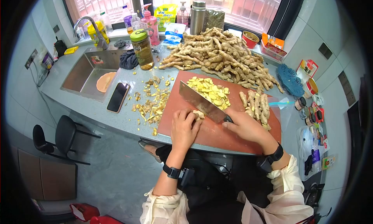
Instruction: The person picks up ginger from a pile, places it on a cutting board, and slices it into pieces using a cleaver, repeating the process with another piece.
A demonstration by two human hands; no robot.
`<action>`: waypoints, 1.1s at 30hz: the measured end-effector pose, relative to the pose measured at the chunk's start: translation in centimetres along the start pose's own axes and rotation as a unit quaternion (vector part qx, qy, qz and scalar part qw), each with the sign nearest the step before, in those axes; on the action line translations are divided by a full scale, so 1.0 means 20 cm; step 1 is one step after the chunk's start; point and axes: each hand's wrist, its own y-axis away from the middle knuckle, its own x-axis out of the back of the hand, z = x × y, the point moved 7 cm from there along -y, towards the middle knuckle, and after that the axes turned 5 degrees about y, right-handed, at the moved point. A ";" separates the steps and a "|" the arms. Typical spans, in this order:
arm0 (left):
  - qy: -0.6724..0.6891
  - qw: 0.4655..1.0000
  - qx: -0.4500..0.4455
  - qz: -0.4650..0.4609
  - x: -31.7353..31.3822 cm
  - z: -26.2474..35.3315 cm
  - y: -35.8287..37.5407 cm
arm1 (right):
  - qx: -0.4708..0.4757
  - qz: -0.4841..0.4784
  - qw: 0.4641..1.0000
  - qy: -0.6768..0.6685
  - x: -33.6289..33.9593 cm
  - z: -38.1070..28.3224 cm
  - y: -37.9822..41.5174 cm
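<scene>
My right hand [243,125] is wrapped round the black handle of a cleaver [202,102], whose broad blade slants up to the left over the red-brown cutting board [176,127]. With curled fingers, my left hand [184,127] presses a piece of ginger [198,115] against the board, just below the blade. Beyond the blade lies a heap of yellow ginger slices [210,91]. Several whole ginger roots [256,105] rest on the board's right side. Peelings and scraps [151,105] are scattered on the counter left of the board.
A large pile of ginger [221,55] stands behind the board. To the left are a phone [118,97], a green-lidded bottle [142,50] and a sink [79,74]. A blue woven dish [290,80] and small jars [304,113] stand at the right.
</scene>
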 end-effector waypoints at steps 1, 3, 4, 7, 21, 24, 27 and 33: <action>0.000 1.000 0.000 0.000 0.00 0.00 0.00 | 0.000 0.000 1.000 0.000 0.00 -0.01 0.00; 0.001 1.000 0.003 -0.002 0.00 0.00 0.00 | -0.015 -0.024 0.999 0.018 -0.01 -0.01 -0.01; 0.001 1.000 0.003 -0.002 0.00 0.00 0.00 | -0.014 -0.025 0.999 0.018 -0.01 -0.01 -0.01; 0.003 1.000 0.006 -0.004 0.00 0.00 0.00 | -0.017 -0.023 0.999 0.034 -0.02 -0.01 -0.01; 0.006 1.000 0.013 -0.008 -0.01 0.00 -0.02 | -0.044 -0.050 0.993 0.101 -0.01 -0.10 -0.04; 0.009 1.000 0.018 -0.010 0.00 0.01 -0.02 | -0.041 -0.047 0.993 0.097 -0.02 -0.09 -0.06; 0.016 1.000 0.011 -0.003 0.01 0.01 -0.03 | -0.035 -0.042 0.995 0.078 -0.07 -0.08 -0.13; 0.008 1.000 0.012 0.000 0.00 0.01 -0.02 | -0.021 -0.037 0.997 0.069 -0.12 -0.09 -0.22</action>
